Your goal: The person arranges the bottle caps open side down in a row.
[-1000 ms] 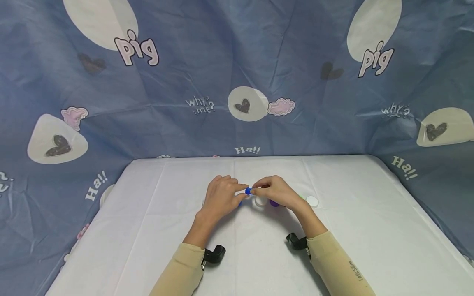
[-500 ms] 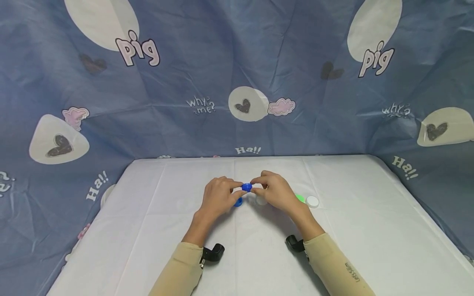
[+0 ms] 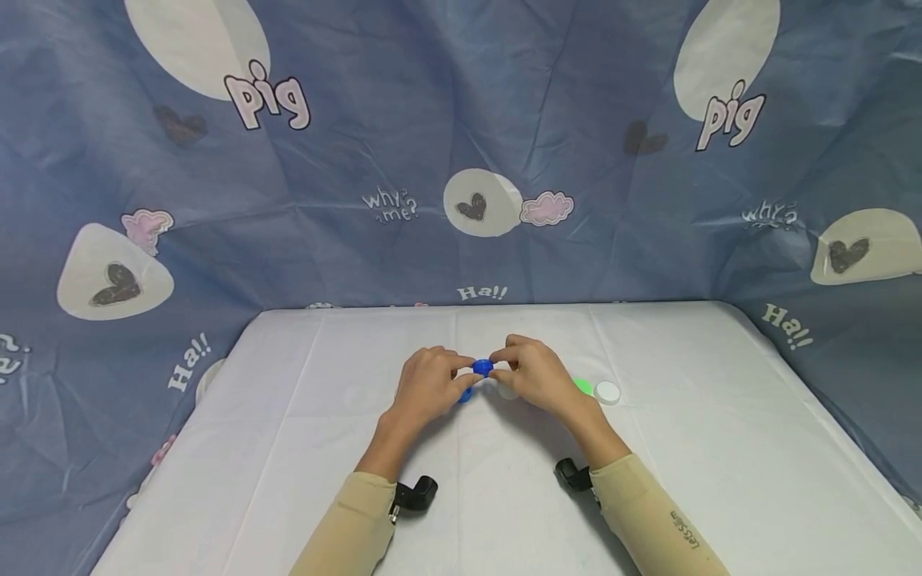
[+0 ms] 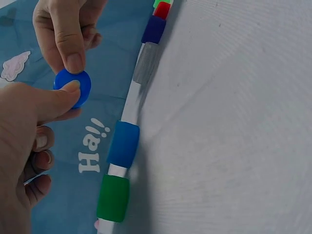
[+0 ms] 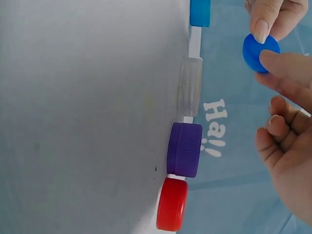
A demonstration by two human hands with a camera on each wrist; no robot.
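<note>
A blue bottle cap (image 3: 483,367) is held up between the two hands, over the middle of the table. My left hand (image 3: 425,386) pinches its left side with thumb and forefinger, the other fingers curled in behind. From the right, my right hand (image 3: 540,376) pinches the same cap with its thumb and fingertips. The left wrist view has the round flat face of the blue cap (image 4: 85,87) partly covered by a thumb. Below the hands stand a lighter blue cap (image 4: 123,144) and a clear cap (image 5: 191,87).
A row of caps stands on the white-covered table (image 3: 504,496): a green cap (image 4: 113,198), a purple cap (image 5: 185,148), a red cap (image 5: 171,204), a bright green cap (image 3: 583,386) and a white cap (image 3: 608,392). A blue printed cloth (image 3: 360,264) hangs behind.
The right hand has shifted slightly left and up, and the blue cap has turned between the fingers. Over the last half second both hands stay nearly in place.
</note>
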